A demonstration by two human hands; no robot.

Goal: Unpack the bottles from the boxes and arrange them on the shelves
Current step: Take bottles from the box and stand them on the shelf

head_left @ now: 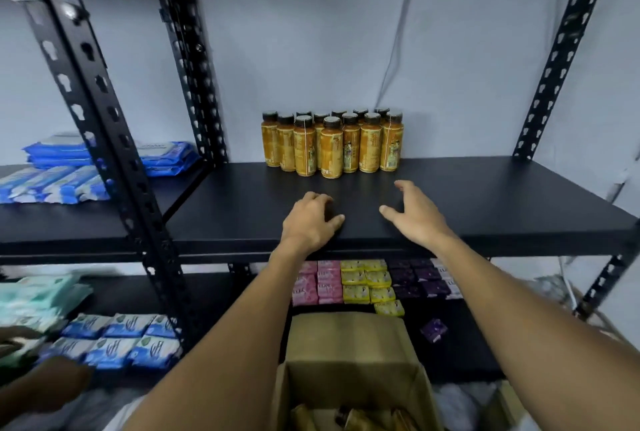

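Several orange bottles [332, 145] with dark caps stand packed in rows at the back of the black shelf [485, 202]. My left hand [310, 219] rests palm down on the shelf's front part, fingers loosely curled, holding nothing. My right hand [414, 212] hovers beside it, fingers spread and empty, a short way in front of the bottles. Below my arms stands an open cardboard box [349, 361] with more orange bottles [349, 418] lying inside at the bottom edge of the view.
Pink, yellow and purple soap packs [367, 283] fill the lower shelf. Blue wipe packs [162, 157] lie on the left rack, blue and green packs [117, 340] below. Black slotted uprights [104, 112] stand left and right. Another person's hand [38, 389] is at lower left.
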